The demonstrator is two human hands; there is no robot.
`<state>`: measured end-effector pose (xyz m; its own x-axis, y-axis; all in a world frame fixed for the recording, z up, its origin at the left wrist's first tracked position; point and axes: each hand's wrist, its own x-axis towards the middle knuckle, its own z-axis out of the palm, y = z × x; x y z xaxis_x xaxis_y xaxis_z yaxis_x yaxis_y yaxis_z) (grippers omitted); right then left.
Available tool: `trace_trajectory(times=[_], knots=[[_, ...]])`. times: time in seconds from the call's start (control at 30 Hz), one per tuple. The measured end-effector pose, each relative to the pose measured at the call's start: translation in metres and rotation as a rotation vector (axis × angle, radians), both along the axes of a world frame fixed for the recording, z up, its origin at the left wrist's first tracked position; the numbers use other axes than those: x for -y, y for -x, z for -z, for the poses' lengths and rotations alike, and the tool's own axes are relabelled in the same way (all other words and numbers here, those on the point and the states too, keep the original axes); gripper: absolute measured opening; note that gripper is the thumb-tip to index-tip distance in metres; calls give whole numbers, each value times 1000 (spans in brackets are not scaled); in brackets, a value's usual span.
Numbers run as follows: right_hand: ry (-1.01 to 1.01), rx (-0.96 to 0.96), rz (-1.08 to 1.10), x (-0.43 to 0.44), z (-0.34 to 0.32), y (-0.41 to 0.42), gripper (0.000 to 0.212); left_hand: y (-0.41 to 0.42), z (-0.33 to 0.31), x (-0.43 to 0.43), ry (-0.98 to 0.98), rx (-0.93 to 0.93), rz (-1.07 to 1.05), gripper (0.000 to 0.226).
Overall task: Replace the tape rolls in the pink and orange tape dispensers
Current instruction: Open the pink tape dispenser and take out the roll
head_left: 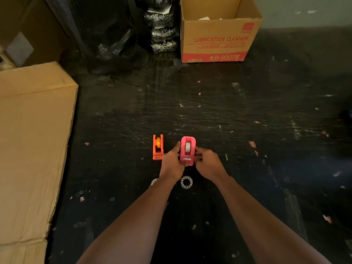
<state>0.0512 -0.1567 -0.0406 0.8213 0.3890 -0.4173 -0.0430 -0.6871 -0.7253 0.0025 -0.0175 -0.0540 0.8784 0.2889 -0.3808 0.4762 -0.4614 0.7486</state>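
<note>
A pink tape dispenser (187,150) stands on the dark floor with a white tape roll (187,146) in it. My left hand (171,161) grips its left side and my right hand (206,161) grips its right side. Just to the left stands an orange tape dispenser (158,147) with a yellow-orange roll (158,142) inside, untouched. A clear tape roll (186,182) lies flat on the floor just below my hands. Another pale roll (153,181) shows partly behind my left wrist.
A large closed cardboard box (32,145) fills the left side. An open box printed "LUBRICATION CLEANER" (219,42) stands at the back right. Black plastic bags (114,35) and wrapped bundles (162,29) sit at the back. Small scraps litter the dark floor (266,111).
</note>
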Motion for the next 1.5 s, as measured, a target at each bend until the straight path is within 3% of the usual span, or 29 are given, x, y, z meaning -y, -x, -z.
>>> trace_trajectory(times=[0.27, 0.4, 0.47, 0.63, 1.0, 1.17, 1.33, 1.5], knots=[[-15, 43, 137, -4, 6, 2, 27, 1, 8, -1, 8, 2, -3, 81], [-51, 92, 158, -7, 9, 0, 49, 2, 9, -1, -7, 22, 9, 76], [-31, 160, 114, -9, 10, -7, 58, 3, 11, -2, -16, 49, 18, 68], [129, 196, -104, -12, 10, -22, 48, 3, 5, -1, -23, 71, 13, 60], [106, 199, -84, -13, 5, -24, 49, 3, -1, 3, -53, 57, 7, 62], [3, 175, -2, -12, -7, -24, 44, 2, -9, 2, -73, 31, 45, 67], [-173, 115, 123, -6, -10, -17, 45, 2, -32, 0, -33, 138, -86, 44], [-412, -14, 279, 0, -13, -6, 53, -10, -48, -2, 152, 176, -161, 44]])
